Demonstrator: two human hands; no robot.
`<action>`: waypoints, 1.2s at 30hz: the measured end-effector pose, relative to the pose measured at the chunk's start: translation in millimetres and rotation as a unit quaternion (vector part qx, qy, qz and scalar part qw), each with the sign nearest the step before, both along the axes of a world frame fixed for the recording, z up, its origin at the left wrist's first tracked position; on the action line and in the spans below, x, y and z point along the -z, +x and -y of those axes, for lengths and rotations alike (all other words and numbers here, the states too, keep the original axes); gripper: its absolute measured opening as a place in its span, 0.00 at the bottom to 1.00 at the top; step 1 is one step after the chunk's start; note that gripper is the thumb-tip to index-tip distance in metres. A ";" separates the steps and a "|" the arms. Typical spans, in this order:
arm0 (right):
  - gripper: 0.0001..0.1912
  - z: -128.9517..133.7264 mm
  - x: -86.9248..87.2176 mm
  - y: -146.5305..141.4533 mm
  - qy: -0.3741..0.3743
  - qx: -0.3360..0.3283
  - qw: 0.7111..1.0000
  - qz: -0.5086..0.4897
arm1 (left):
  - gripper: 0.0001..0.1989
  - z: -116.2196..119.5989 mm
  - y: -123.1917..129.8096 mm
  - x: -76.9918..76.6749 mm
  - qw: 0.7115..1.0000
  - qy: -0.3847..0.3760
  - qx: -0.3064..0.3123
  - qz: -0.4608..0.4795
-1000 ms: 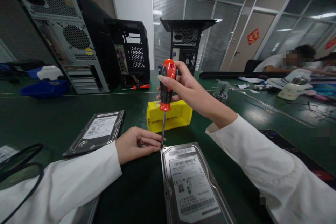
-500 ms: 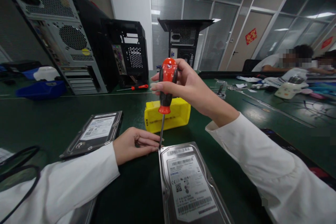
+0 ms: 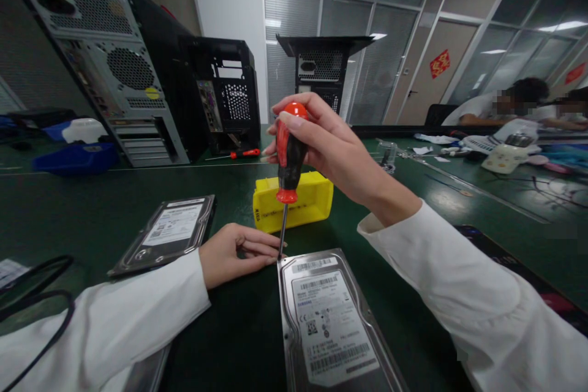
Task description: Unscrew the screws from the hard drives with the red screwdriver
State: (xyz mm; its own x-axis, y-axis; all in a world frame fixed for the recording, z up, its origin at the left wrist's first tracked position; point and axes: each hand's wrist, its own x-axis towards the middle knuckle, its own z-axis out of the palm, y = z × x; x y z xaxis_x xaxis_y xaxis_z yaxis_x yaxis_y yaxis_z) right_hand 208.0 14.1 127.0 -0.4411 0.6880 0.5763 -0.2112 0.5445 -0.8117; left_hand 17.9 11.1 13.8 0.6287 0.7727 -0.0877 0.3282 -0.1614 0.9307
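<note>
My right hand (image 3: 321, 141) is closed around the handle of a red and black screwdriver (image 3: 290, 165), with the thumb across its upper part. The shaft runs down, almost upright, to the upper left corner of a silver hard drive (image 3: 337, 331) with a white label. My left hand (image 3: 239, 254) rests low at that corner, its thumb and fingertips gathered about the shaft's lower end. The screw under the tip is too small to make out. Another hard drive (image 3: 168, 229) lies to the left, beyond my left sleeve.
Behind the screwdriver sits a yellow bin (image 3: 312, 196). Computer cases (image 3: 133, 73) stand at the back, with another red and black screwdriver (image 3: 245, 153) before them. A blue tray (image 3: 76, 158) and black cable (image 3: 59, 312) are at left. A person (image 3: 482, 104) sits far right.
My right fingers have shifted around the handle, and the handle has turned, showing more black. The thumb sits higher on it. My left hand and the hard drive have stayed put.
</note>
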 end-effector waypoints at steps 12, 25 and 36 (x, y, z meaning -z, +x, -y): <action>0.13 7.5 4.4 -7.4 0.009 -0.033 0.999 -0.013 | 0.17 2.3 1.6 -1.6 1.000 0.010 -0.010 0.003; 0.04 3.5 1.6 -3.6 0.064 -0.033 0.997 -0.003 | 0.17 1.1 1.1 0.0 1.000 0.013 -0.014 0.006; 0.10 8.9 0.7 -5.1 0.056 0.006 0.998 0.013 | 0.17 0.7 2.2 0.8 0.999 0.028 0.021 -0.004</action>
State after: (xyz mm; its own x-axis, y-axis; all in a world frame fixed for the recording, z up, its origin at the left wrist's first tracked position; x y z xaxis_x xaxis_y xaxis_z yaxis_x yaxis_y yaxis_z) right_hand 202.9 5.2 126.4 -0.4492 0.6255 0.6380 -0.1834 0.6343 -0.7510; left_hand 20.0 10.4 12.9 0.6598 0.7498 -0.0500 0.3267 -0.2263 0.9176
